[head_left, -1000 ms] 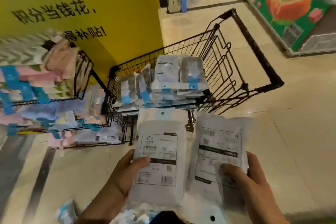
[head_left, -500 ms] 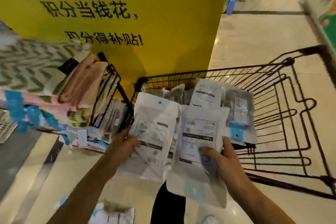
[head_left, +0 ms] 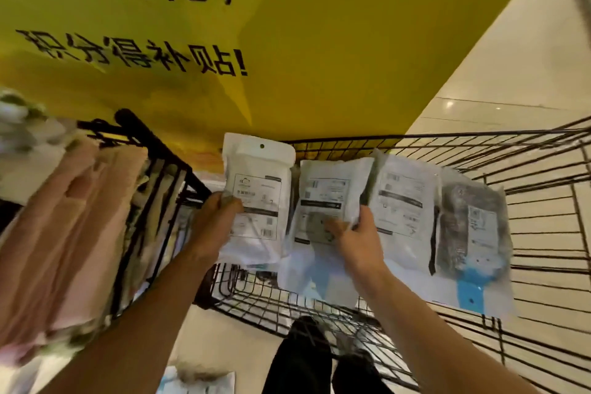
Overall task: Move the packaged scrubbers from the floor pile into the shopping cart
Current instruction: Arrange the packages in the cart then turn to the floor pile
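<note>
While over cart point(head_left: 479, 150), left hand point(head_left: 214, 227) pinches white packet point(head_left: 259, 189); right hand point(head_left: 358, 240) grips second packet point(head_left: 329, 195).

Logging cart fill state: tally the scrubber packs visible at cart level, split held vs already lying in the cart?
Held in the left hand: 1 white scrubber pack
Held in the right hand: 1 white scrubber pack
Lying in the shopping cart, top layer: 2 (white-label pack, dark scrubber pack)
Total: 4. Any packs underneath are hidden.

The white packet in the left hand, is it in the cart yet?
Not yet: the left hand holds the white packet above the cart's rim.
</note>
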Action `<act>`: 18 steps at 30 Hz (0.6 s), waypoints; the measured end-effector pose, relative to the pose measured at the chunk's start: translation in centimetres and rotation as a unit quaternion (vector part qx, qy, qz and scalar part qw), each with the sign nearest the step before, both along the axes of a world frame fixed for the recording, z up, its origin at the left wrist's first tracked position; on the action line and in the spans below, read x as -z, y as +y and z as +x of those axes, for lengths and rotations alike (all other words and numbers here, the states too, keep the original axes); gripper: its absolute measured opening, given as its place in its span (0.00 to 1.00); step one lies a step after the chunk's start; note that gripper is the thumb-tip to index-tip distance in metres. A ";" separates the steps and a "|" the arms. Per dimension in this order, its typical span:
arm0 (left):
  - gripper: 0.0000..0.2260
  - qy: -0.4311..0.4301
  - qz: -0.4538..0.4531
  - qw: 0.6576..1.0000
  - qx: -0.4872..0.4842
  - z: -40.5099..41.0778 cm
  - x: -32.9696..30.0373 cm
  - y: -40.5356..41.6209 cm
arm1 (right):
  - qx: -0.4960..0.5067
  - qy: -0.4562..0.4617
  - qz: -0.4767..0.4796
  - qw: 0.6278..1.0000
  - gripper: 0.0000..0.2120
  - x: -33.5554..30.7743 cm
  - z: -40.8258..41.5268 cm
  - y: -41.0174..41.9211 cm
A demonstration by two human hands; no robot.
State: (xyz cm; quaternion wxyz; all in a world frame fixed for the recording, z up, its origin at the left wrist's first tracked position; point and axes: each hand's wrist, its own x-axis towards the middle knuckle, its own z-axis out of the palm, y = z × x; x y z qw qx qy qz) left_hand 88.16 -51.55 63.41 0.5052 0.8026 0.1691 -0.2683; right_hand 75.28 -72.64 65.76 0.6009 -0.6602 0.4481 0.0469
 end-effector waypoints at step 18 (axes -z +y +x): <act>0.21 0.008 0.044 0.993 0.111 -1.0 5.6 -1.0 | -0.101 0.033 -0.194 0.975 0.35 1.9 2.0 1.1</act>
